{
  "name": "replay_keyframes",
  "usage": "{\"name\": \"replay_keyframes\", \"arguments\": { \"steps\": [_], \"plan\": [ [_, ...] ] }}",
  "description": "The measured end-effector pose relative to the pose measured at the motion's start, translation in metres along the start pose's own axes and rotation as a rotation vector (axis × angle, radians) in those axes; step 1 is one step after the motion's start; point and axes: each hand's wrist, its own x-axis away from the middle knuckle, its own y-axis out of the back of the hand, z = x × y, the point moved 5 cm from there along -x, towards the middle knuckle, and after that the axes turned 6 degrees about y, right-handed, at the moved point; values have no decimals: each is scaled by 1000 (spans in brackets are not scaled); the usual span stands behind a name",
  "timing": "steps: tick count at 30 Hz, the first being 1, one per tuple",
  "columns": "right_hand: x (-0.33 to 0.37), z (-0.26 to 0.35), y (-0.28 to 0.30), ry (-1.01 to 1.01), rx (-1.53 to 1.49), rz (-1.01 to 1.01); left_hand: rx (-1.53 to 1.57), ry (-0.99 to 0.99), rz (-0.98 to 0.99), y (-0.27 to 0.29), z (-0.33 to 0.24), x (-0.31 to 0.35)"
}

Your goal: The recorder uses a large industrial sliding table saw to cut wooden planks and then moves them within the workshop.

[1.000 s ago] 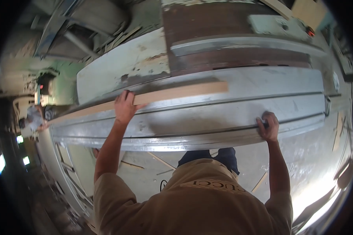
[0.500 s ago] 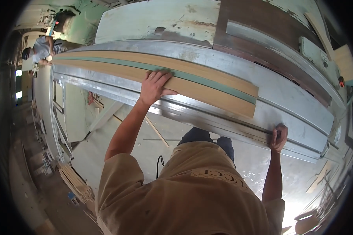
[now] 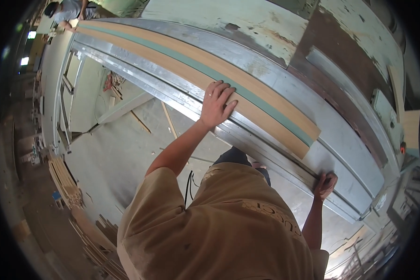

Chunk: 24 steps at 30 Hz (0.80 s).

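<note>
A long tan wooden board [image 3: 266,96] with a green stripe [image 3: 266,108] along its length lies on a silver metal machine table [image 3: 343,151]. My left hand [image 3: 216,106] rests on the board's near edge, fingers spread flat, their tips by the stripe. Nothing is gripped in it. Beyond the board's right end, my right hand [image 3: 326,185] is closed with curled fingers at the metal table's near edge, apart from the board. At the far left, a co-worker [image 3: 70,13] stands by the board's other end, one hand near it.
Behind the board stand a worn pale panel [image 3: 233,28] and a dark brown panel [image 3: 333,44]. A grey box [image 3: 386,109] is at the right. Stacked wood strips [image 3: 64,179] lie at lower left. Below the table, thin sticks [image 3: 170,120] lie on the floor.
My view has turned, so the table and board slant more steeply. My left hand still lies flat on the board, now nearer its right end. My right hand stays at the table edge.
</note>
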Motion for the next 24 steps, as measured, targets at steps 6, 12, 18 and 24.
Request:
{"name": "replay_keyframes", "arguments": {
  "steps": [6, 12, 18, 24],
  "plan": [
    [5, -9, -4, -112, 140, 11, 52, 57, -46, 5, -1, 5],
    [5, -3, -14, -189, 196, -84, 107, 32, -123, 13, 3, 6],
    [2, -4, -23, -336, 321, -105, 142, 25, -133, 19, 8, 9],
    [0, -5, -33, -445, 369, -113, 168, 21, -161, 22, 12, 16]
  ]
}}
